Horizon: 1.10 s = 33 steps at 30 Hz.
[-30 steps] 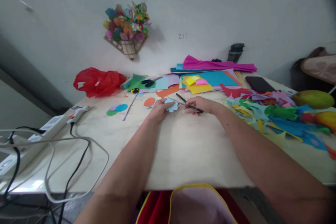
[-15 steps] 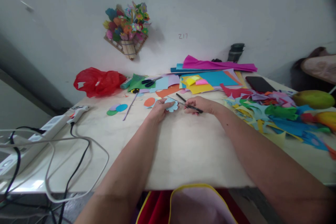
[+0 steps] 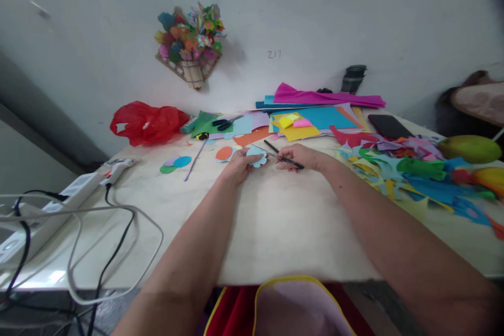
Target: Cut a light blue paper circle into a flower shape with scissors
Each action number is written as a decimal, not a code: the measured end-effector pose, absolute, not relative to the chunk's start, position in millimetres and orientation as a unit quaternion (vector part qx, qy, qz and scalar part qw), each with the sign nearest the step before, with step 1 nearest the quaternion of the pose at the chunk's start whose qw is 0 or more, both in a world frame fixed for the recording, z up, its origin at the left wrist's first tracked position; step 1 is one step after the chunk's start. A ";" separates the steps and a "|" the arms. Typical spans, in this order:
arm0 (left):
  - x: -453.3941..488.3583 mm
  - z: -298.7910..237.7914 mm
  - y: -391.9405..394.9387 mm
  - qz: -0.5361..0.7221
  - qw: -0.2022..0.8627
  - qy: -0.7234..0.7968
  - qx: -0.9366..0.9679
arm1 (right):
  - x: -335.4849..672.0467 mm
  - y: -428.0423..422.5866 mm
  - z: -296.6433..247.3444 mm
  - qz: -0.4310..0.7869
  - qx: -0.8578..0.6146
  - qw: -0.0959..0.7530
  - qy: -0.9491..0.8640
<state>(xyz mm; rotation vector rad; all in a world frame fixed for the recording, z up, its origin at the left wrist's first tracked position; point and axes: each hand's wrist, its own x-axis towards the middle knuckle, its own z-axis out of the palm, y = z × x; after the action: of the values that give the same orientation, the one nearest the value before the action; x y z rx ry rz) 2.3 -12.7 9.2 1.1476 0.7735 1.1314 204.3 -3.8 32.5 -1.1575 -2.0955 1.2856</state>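
Note:
A light blue paper flower point(image 3: 258, 157) with scalloped edges is pinched in my left hand point(image 3: 241, 163), over the middle of the table. My right hand point(image 3: 293, 157) is closed on a pair of scissors point(image 3: 292, 163) with dark handles. Their blades point left, toward the flower's edge, and stand apart; whether they touch the paper I cannot tell. Left of my left hand lies an orange paper circle point(image 3: 224, 154). Farther left are a blue paper circle point(image 3: 182, 161), a green one and a purple one, overlapping.
Paper scraps point(image 3: 417, 168) cover the table's right side, beside a phone point(image 3: 390, 126) and a green mango point(image 3: 470, 149). Coloured sheets point(image 3: 326, 117) and a second pair of scissors point(image 3: 226, 123) lie at the back. A red plastic bag point(image 3: 145, 123), a power strip point(image 3: 65, 197) and cables are on the left.

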 end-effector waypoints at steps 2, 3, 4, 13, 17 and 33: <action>2.5 9.4 -13.0 0.495 0.626 0.338 0.498 | 204.5 -3.0 31.6 0.462 -0.414 0.213 -0.754; 2.4 9.2 -13.0 0.496 0.626 0.337 0.499 | 204.4 -3.0 31.5 0.462 -0.414 0.214 -0.754; 2.2 8.7 -12.8 0.496 0.627 0.334 0.500 | 204.2 -3.2 31.6 0.462 -0.415 0.215 -0.754; 1.4 5.6 -10.0 0.508 0.633 0.324 0.486 | 202.9 -5.0 33.7 0.461 -0.420 0.210 -0.753; 1.0 3.9 -8.6 0.513 0.630 0.326 0.483 | 203.3 -6.6 36.0 0.461 -0.421 0.208 -0.753; 1.2 6.5 -11.0 0.515 0.641 0.317 0.472 | 204.8 -5.3 35.1 0.466 -0.418 0.206 -0.752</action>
<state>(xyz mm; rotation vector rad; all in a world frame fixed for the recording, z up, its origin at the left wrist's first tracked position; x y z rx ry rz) 1.2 -11.0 6.5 1.0762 0.7227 1.1748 204.8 -5.3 35.1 -1.1643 -2.0958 1.2975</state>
